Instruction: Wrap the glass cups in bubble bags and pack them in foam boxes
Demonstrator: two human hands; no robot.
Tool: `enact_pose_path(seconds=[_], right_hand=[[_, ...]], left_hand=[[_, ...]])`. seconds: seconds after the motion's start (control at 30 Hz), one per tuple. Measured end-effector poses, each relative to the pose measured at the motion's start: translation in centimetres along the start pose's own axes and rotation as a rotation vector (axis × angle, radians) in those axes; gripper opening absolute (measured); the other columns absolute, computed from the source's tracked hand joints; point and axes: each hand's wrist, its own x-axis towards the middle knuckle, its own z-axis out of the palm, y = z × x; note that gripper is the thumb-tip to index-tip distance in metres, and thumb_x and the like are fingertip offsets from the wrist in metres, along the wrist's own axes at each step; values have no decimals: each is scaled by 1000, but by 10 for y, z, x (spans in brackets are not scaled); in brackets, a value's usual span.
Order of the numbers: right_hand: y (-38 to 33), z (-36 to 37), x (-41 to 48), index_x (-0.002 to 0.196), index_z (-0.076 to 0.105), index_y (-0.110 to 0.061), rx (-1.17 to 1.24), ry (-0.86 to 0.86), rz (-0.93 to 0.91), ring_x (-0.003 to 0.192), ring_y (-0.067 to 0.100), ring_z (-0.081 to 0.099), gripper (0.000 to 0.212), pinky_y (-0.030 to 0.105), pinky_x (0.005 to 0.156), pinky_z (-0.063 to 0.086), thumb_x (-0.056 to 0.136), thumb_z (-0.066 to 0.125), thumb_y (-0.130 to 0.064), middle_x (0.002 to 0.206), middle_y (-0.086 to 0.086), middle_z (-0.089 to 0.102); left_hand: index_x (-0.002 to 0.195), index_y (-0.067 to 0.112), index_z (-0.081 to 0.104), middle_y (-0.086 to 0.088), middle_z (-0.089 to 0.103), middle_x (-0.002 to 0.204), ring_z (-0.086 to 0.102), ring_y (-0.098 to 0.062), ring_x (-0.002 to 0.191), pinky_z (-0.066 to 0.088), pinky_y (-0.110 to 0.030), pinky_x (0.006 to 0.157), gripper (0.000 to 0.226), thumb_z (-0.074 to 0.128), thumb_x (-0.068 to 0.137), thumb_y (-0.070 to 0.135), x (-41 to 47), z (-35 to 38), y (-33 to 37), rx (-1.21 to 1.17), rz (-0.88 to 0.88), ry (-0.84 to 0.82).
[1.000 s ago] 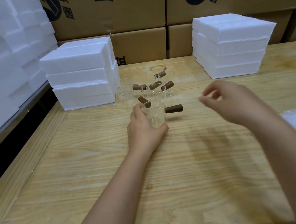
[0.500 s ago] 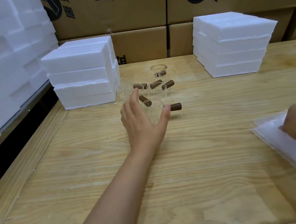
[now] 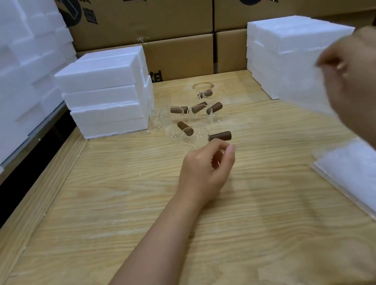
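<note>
The step in hand looks like the start of wrapping: a bag has been taken up and a cup is about to be fetched. The right hand [image 3: 362, 76], blurred and raised over the right side of the counter [image 3: 146, 231], pinches one bubble bag [image 3: 301, 86], which hangs thin and see-through in front of the right stack of foam boxes [image 3: 288, 40]. The left hand [image 3: 206, 168] lies mid-counter with its fingers curled in and thumb meeting fingertip. Nothing shows in it, though clear glass would be hard to see. Just beyond its knuckles the nearest glass cup [image 3: 196, 139] stands upright, mouth up, with its brown handle [image 3: 220, 136] sticking out level to the right, so cup and handle together run roughly along the counter's front edge. The other glass cups [image 3: 190, 113] cluster behind it, toward the back edge, their handles at mixed angles. Next, I judge, the left hand must close round the cup's body, lift it clear of its neighbours and feed it into the bag's mouth. Which end should lead I cannot tell. More bubble bags [image 3: 366, 178] lie flat at the right edge.
</note>
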Motion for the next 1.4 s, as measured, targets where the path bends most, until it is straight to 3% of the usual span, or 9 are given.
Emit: enact_pose_path(seconds=[0.17, 0.33, 0.57, 0.7, 0.83, 1.0, 1.1, 1.2, 1.4], right_hand=[[-36, 35, -19, 90, 64, -3, 199, -324, -142, 86, 38, 57, 13, 54, 79, 43, 83, 56, 5, 89, 14, 62], [-36, 64, -44, 86, 54, -13, 312, -494, -39, 84, 24, 55, 10, 35, 72, 38, 82, 53, -3, 83, -2, 57], [-29, 71, -48, 88, 48, -12, 529, -139, 299, 69, 14, 52, 5, 33, 64, 43, 88, 51, -7, 79, 3, 59], [-18, 68, -47, 91, 47, -13, 554, 78, 365, 62, 4, 49, 8, 15, 58, 34, 89, 47, -5, 79, 7, 60], [-5, 62, -46, 89, 46, -13, 585, 143, 328, 65, 17, 49, 12, 13, 59, 35, 86, 41, -2, 79, 9, 62], [-4, 59, -49, 80, 47, -15, 709, 13, 269, 67, 29, 53, 17, 37, 63, 46, 79, 38, 0, 71, -3, 57], [-8, 57, -48, 71, 49, -20, 803, -63, 313, 65, 31, 55, 19, 39, 60, 44, 74, 38, -5, 66, -1, 58], [-13, 60, -40, 67, 59, -16, 851, -209, 367, 65, 17, 56, 15, 31, 62, 45, 72, 44, -14, 65, -1, 60], [-24, 95, -4, 97, 68, -22, 565, -666, 227, 68, -2, 50, 18, 16, 61, 38, 91, 58, -35, 93, -9, 65]], left_hand=[[102, 34, 48, 1, 69, 75, 62, -13, 48, 43, -17, 49, 26, 46, 85, 54, 5, 1, -3, -341, -325, -132], [127, 55, 23, 0, 68, 78, 66, -17, 52, 52, -25, 51, 53, 57, 88, 48, 6, 4, -10, -331, -358, -114], [123, 60, 34, 1, 68, 79, 61, -28, 51, 55, -31, 56, 74, 64, 83, 5, 5, 3, -7, -236, -332, -200], [136, 59, 28, 9, 68, 69, 56, -9, 47, 48, -19, 61, 74, 68, 83, 26, 2, 3, -4, -171, -211, -344], [137, 51, 27, 16, 58, 69, 51, 6, 54, 43, -21, 59, 57, 53, 86, 50, 2, 2, 1, -5, -92, -105], [136, 40, 39, 14, 50, 118, 53, 4, 71, 52, -26, 64, 58, 60, 84, 52, 1, 10, 7, 102, -29, -12], [113, 16, 68, 2, 69, 101, 62, -14, 67, 55, -38, 66, 25, 62, 91, 26, 1, 15, 5, 86, 18, -45], [99, 5, 72, -5, 73, 83, 69, -22, 71, 55, -39, 61, 16, 59, 92, 12, 1, 16, 2, 82, 39, -13], [93, 3, 74, -7, 73, 81, 60, -9, 64, 48, -24, 62, 14, 64, 85, 8, 0, 17, -2, 70, 62, -45]])
